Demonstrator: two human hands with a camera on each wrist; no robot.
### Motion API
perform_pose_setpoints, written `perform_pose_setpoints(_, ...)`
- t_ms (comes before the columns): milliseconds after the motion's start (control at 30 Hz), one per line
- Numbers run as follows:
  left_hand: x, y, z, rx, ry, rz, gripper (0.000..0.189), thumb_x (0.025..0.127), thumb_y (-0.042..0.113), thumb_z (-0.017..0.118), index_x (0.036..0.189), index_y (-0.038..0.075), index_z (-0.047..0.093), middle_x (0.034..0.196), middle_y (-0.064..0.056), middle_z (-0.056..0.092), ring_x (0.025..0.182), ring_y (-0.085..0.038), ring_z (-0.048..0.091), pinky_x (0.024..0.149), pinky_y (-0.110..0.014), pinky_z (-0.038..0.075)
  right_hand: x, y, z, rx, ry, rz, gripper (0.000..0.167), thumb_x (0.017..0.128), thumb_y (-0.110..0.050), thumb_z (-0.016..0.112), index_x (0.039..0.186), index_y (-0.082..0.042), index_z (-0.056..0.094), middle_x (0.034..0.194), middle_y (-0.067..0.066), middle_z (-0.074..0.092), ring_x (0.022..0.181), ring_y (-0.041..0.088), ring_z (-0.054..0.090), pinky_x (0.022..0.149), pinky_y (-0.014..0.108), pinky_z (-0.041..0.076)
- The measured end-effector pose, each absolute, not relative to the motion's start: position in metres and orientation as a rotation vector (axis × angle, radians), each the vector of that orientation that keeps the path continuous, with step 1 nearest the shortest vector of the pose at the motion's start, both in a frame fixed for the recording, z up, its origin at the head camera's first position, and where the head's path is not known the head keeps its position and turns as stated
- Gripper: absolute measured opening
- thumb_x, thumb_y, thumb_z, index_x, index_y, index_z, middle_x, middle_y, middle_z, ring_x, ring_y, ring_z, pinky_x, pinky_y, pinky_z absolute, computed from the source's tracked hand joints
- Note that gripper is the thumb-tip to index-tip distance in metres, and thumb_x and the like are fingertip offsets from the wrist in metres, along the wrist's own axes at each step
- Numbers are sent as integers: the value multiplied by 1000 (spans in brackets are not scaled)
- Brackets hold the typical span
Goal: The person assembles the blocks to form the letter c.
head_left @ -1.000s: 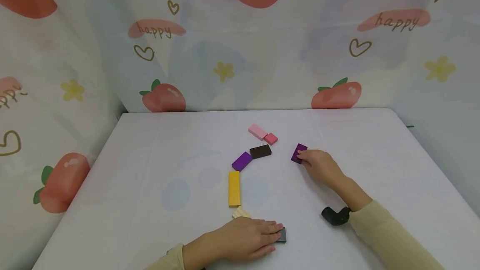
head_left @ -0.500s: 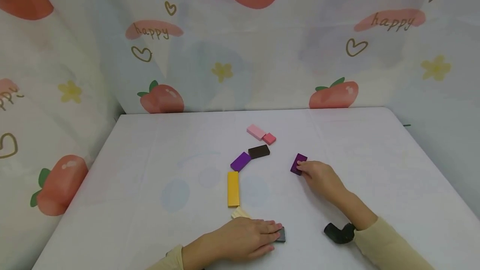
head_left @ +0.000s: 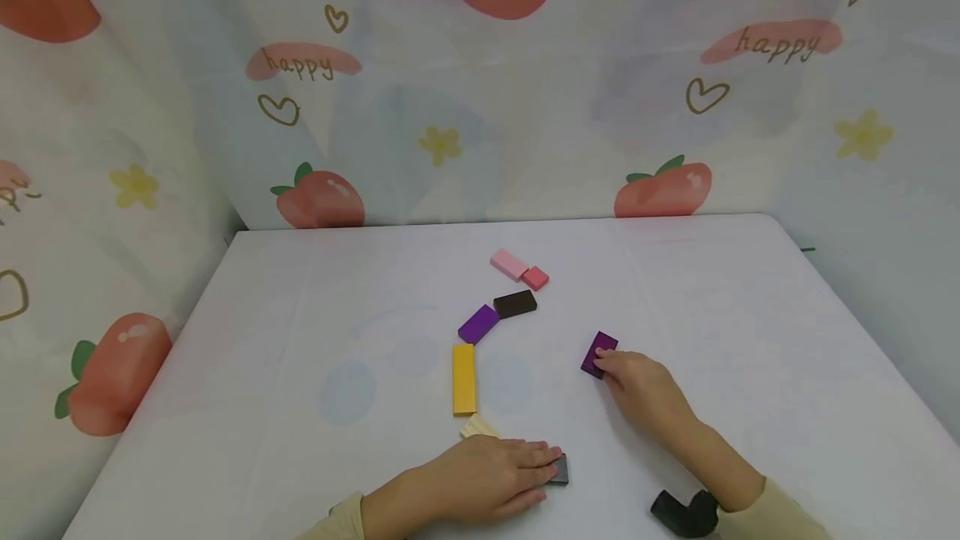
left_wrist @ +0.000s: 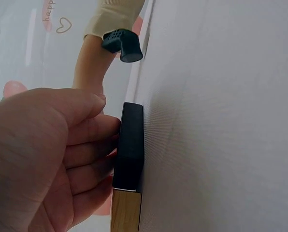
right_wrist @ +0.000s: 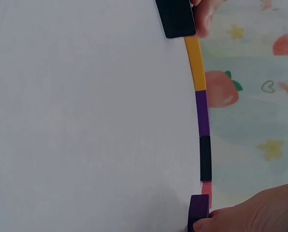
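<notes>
In the head view my left hand (head_left: 491, 480) lies with fingers extended over a dark grey block (head_left: 561, 472), and the palm hides part of it. A cream block (head_left: 477, 425) shows beyond that hand. The left wrist view has the fingers against the grey block's side (left_wrist: 129, 145), with the cream block (left_wrist: 126, 210) at its end. My right hand (head_left: 648, 394) pinches a dark purple block (head_left: 605, 341) between thumb and fingers, right of the row. The right wrist view shows this purple block (right_wrist: 199, 207) at the bottom, with the thumb on it.
From the cream block a curved row runs away: yellow block (head_left: 464, 382), purple block (head_left: 478, 324), black block (head_left: 515, 304). Past a small gap lie a coral block (head_left: 536, 277) and a pink block (head_left: 509, 264). A patterned curtain stands behind the white table (head_left: 337, 298).
My right hand has moved toward the near edge, carrying the dark purple block with it. The left hand stays on the grey block, and the row has not moved.
</notes>
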State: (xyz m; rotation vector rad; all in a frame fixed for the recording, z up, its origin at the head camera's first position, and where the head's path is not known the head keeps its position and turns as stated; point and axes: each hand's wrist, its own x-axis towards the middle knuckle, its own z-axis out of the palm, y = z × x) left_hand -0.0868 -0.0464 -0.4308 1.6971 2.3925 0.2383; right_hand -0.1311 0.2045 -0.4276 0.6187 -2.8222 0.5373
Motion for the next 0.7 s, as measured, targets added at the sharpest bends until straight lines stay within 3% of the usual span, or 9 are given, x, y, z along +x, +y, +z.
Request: perform_pose_setpoints(700,-84,-47,-431,1772,2438,286,39,100,31,37,130,12,54,136,4,45,123,-1,38,97,-14,29,-85,196,-430,543,-2781,548,25,68,7,75,92,3,71,100,12,68,92,28,64,76,41,51)
